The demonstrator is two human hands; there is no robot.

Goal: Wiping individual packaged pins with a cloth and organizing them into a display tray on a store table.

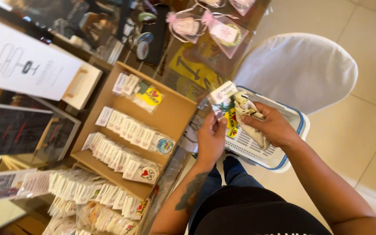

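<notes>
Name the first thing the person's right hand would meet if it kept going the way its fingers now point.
The right hand points left across the white basket, so it would probably first meet the clear packet held by the left hand. Depth is unclear.

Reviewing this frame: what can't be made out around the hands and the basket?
- Head view: the small clear packet in the left hand is motion-blurred; its design is unreadable.
- The right hand covers most of the cloth bundle.
- The white basket interior is largely hidden by both hands.
- Packets at the bottom left are cut off by the frame edge.
</notes>
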